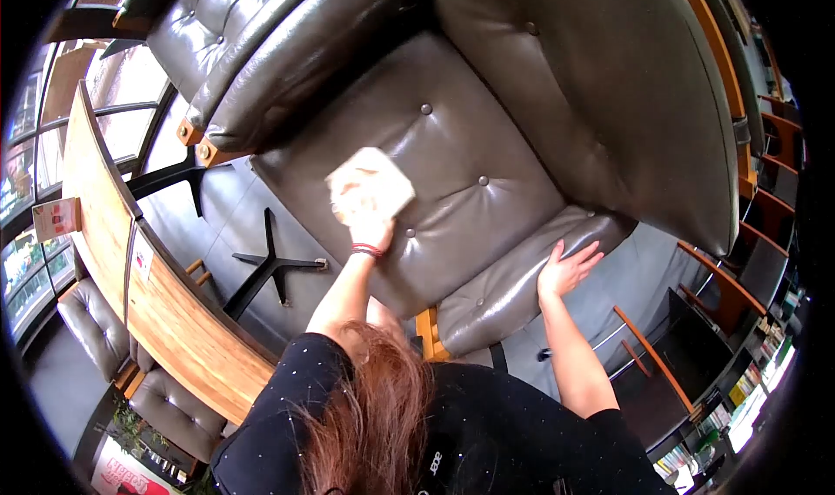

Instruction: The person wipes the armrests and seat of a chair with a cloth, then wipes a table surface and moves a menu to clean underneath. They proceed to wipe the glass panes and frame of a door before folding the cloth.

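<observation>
My left hand (372,230) is on a pale, crumpled cloth (383,182), pressing it against the seat of a dark brown-grey leather armchair (487,234). The cloth partly hides the fingers, and a red band circles that wrist. On the right, my right hand (567,273) rests on the padded armrest (513,277) with its fingers stretched out and nothing in them. Buttons dimple the seat and the tall backrest (609,86).
To the left runs a long wooden table (191,321) with a small sign (56,219) on it. Black table legs (271,264) stand on the grey floor. Other tufted chairs (178,408) are beyond the table. Wooden-armed chairs (652,373) and bookshelves line the right.
</observation>
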